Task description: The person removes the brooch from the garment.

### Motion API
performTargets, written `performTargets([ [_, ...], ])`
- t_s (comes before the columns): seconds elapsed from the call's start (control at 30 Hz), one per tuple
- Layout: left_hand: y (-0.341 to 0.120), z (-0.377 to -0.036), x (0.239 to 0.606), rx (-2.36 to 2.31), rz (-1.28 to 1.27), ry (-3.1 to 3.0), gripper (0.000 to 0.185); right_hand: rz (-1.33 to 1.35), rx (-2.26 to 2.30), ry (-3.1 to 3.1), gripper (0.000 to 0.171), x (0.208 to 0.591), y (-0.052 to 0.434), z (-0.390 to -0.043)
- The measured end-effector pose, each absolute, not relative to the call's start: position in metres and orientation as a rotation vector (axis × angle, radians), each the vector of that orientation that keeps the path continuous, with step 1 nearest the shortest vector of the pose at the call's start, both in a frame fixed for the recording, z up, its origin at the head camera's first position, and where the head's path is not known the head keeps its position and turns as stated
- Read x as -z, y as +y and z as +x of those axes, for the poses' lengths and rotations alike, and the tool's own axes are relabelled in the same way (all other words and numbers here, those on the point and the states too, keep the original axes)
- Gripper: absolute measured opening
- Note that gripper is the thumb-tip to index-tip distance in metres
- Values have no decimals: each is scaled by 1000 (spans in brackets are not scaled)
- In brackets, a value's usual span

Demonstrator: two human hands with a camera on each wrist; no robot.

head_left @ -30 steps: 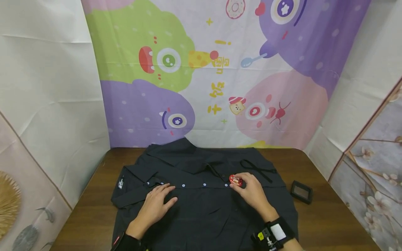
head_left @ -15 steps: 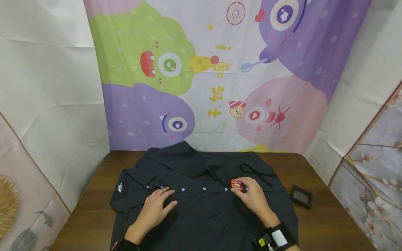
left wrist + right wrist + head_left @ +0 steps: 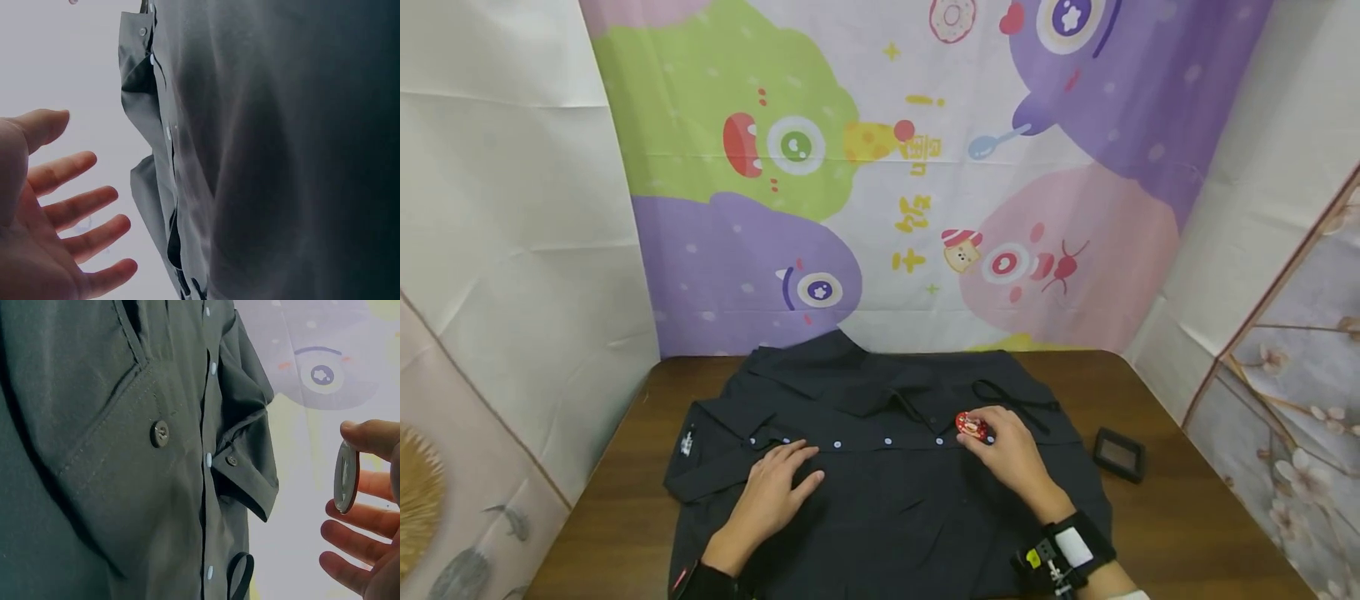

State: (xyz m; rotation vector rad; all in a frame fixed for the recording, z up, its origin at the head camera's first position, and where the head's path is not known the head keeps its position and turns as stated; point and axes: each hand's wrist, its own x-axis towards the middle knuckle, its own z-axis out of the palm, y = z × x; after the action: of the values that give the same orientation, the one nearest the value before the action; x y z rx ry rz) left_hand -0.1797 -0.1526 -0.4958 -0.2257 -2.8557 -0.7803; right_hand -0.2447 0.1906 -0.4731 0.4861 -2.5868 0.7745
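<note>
A dark button-up shirt lies spread on the table, with a row of pale buttons running across it from left to right. My right hand pinches a round red pin badge between thumb and fingers, over the right part of the button row. In the right wrist view the badge is seen nearly edge-on, with its metal back showing. My left hand is at the left part of the shirt, fingertips near the button row. Its fingers are spread and hold nothing in the left wrist view.
A small black box with a window sits on the brown table to the right of the shirt. A black cord loop lies on the shirt's upper right. Behind the table hangs a cartoon-print cloth.
My right hand has shifted slightly to the right with the badge, uncovering a button beside it. The left hand stays in place. The head view has tilted a little.
</note>
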Motion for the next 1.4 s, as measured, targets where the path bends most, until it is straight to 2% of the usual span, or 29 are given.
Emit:
performTargets([
  [1.2,-155,-185,487,763,-255,-2836,38,378,-773,-2616,38,463,213,-250],
  [1.4,-154,-179,494,821,-220,-2842,38,362,-754,-2619,37,472,217,-244],
])
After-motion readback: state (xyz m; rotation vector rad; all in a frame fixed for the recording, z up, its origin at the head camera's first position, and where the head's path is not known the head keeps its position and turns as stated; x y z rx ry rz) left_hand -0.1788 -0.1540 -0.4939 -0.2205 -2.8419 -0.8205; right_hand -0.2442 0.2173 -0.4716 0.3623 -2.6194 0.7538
